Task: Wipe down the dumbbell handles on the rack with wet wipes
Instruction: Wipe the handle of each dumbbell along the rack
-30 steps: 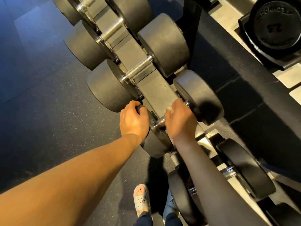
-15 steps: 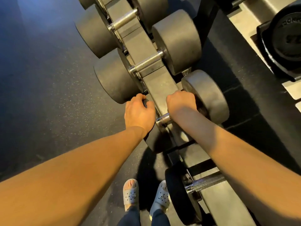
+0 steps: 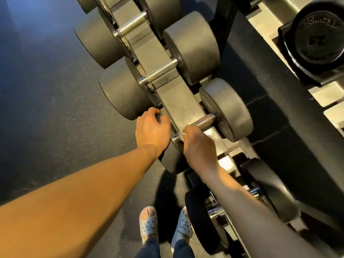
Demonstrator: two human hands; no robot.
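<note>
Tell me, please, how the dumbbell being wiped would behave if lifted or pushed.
Likely heavy: the dumbbell has thick, solid-looking heads. Round heads could let it roll off the rack. Its knurled handle should resist slipping.

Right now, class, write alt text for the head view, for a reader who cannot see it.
A person's right hand grips the metal handle of a dumbbell on a rack, while the left hand holds that dumbbell's near end. More dumbbells sit further along; grey sandals stand on dark floor.
</note>
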